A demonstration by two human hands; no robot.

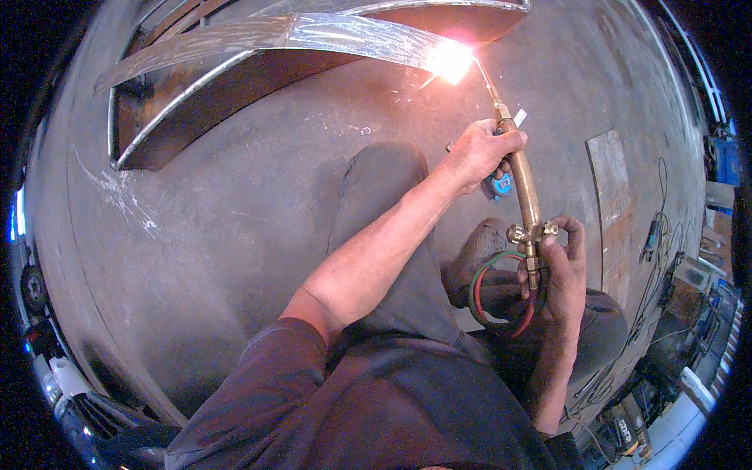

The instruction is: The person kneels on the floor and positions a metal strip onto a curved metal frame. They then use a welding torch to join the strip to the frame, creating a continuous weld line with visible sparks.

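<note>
My left hand (482,153) is closed around the upper tube of a brass gas torch (528,188), which slants up and slightly left. My right hand (562,262) grips the torch's lower end, thumb and fingers at the valve knobs (551,228). Red and green hoses (477,294) loop from its base. At the torch tip a white-pink glare with sparks covers the right end of a flat, shiny metal strip (352,39); that end is hidden by the light. Under the strip lies a curved, rusty steel frame (211,102) with bright edges.
A small blue round object (501,185) shows just below my left hand. A long flat plate (609,196) lies on the grey floor to the right. Cables (654,251) and assorted tools and gear line the right edge. My bent knee (384,172) is below the frame.
</note>
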